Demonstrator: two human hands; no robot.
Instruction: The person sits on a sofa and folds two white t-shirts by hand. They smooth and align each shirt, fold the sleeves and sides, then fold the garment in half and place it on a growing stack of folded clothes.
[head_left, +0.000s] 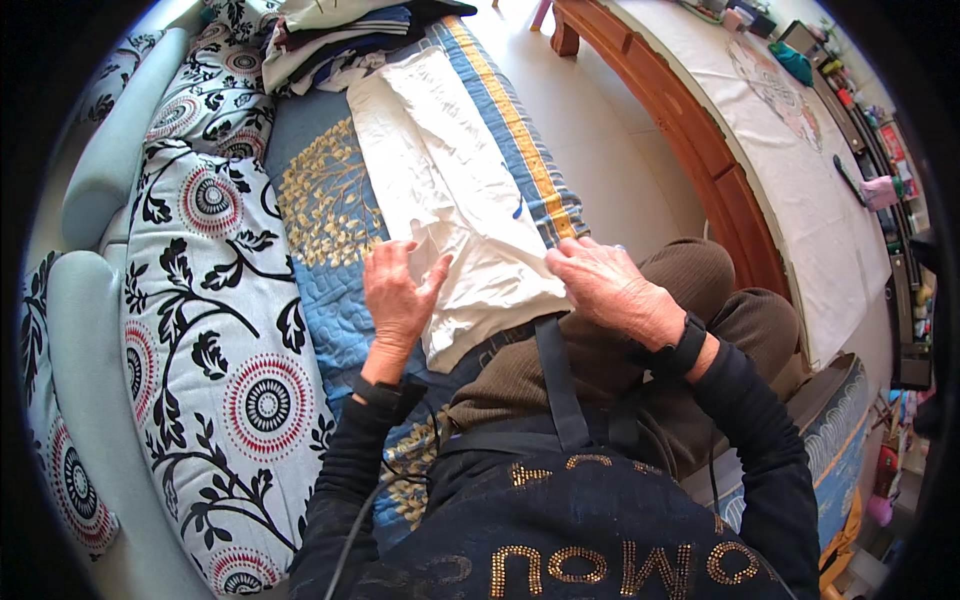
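Note:
A long white cloth garment (457, 172) lies lengthwise before me, its near part creased and one small blue mark on its right side. Over its left edge is my left hand (401, 292), thumb and fingers spread apart, with a raised fold of the cloth close by. My right hand (615, 292) has its fingertips bent together at the garment's right edge, near my knee, and appears to pinch the fabric there. The fingertips are partly hidden by the hand itself. The near hem rests beside my crossed legs in brown corduroy trousers (510, 375).
The garment lies on a blue quilted sofa cover (322, 289) with leaf patterns. Patterned cushions (225, 337) line the left. A pile of folded clothes (337, 45) sits at the far end. On the right stands a wooden table (675, 97) with a white tablecloth (795, 187).

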